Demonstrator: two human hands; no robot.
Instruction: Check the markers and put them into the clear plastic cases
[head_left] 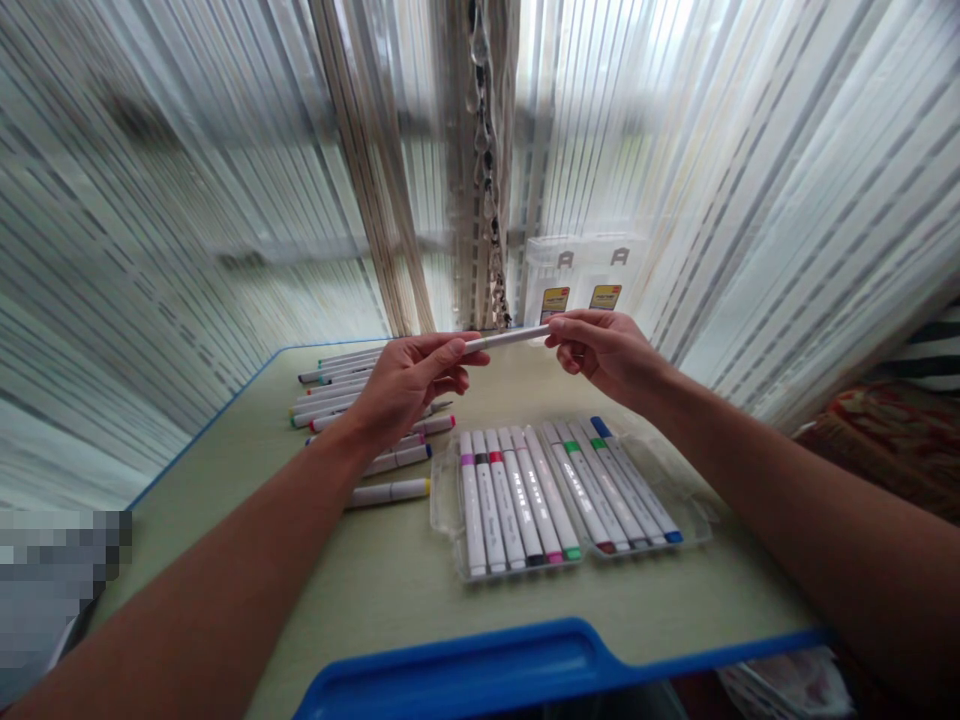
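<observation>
Between my two hands a white marker (514,338) is held level above the table. My left hand (420,380) pinches one end between thumb and fingers, and my right hand (600,350) pinches the other end. Below them lies a clear plastic tray (444,500) with a row of white markers (517,500) with coloured bands and ends. Under and beside my left hand, several loose markers (330,385) are spread on the table, partly hidden by my forearm. A marker with a yellow end (390,491) rests nearest the tray's left side.
The pale green table (390,590) has a blue edge (465,665) with a raised lip in front. A clear plastic case (581,270) with yellow labels stands at the back, by the striped curtains (225,180). Patterned cloth (892,440) lies off to the right.
</observation>
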